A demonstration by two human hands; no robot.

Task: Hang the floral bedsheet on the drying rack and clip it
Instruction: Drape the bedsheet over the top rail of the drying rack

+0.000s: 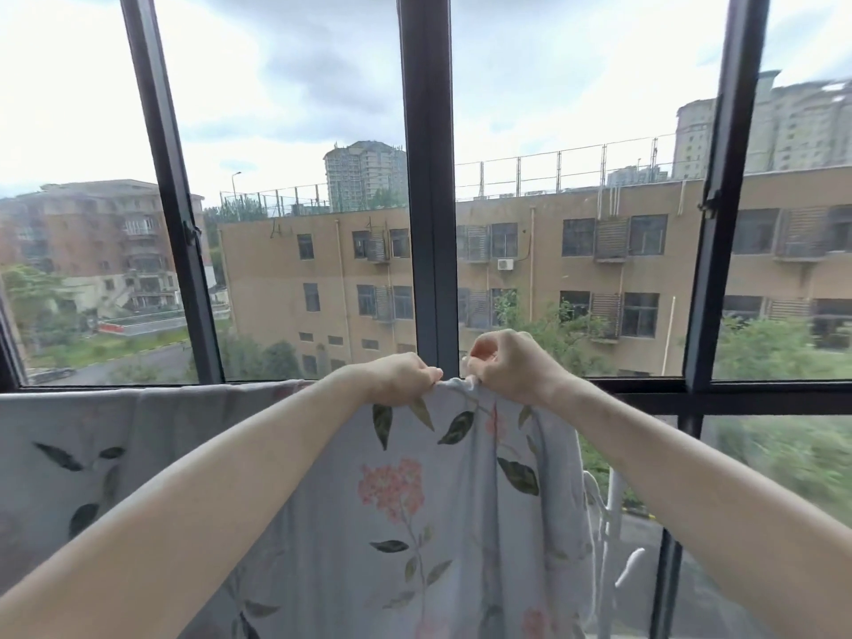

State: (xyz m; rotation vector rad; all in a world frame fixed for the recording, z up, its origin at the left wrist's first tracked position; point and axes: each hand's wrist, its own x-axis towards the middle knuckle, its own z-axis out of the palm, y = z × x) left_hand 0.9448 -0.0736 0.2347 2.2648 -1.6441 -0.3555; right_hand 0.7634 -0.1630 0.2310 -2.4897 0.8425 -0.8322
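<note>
Windows (428, 200) with dark frames fill the upper view, with tan apartment blocks (553, 279) and trees beyond under cloudy sky. Below them the floral bedsheet (405, 509) hangs draped along the sill line, pale grey with pink blooms and dark leaves, spreading leftward and falling toward the bottom edge. White bars of the drying rack (613, 523) show just right of the cloth. Both forearms reach forward. Left hand (401, 378) pinches the sheet's top edge with curled fingers; right hand (507, 364) grips the bunched edge just beside it, fingers curled round the fabric.
</note>
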